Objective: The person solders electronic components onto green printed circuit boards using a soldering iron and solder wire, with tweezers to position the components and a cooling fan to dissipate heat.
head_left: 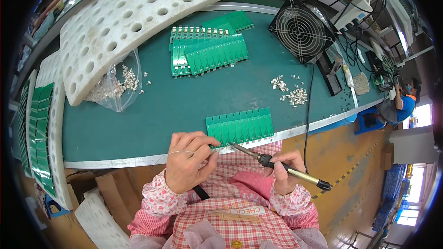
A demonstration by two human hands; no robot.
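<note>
My right hand (286, 171) grips a soldering iron (295, 172) by its handle. The iron's tip touches or nearly touches the near edge of a green circuit board panel (240, 125), which lies at the table's front edge. Thin solder wire (180, 151) runs across the fingers of my left hand (190, 161). Those fingers are pinched together at the panel's near left corner, close to the iron's tip. Small pins or parts show along that near edge, too small to tell apart.
More green panels (217, 53) lie stacked mid-table. Loose small connectors (295, 96) are heaped at the right, others in a clear plastic bag (121, 87) at the left. White perforated foam boards (138, 16) stand behind it. A black fan (302, 30) stands back right, with a cable (310, 120) nearby.
</note>
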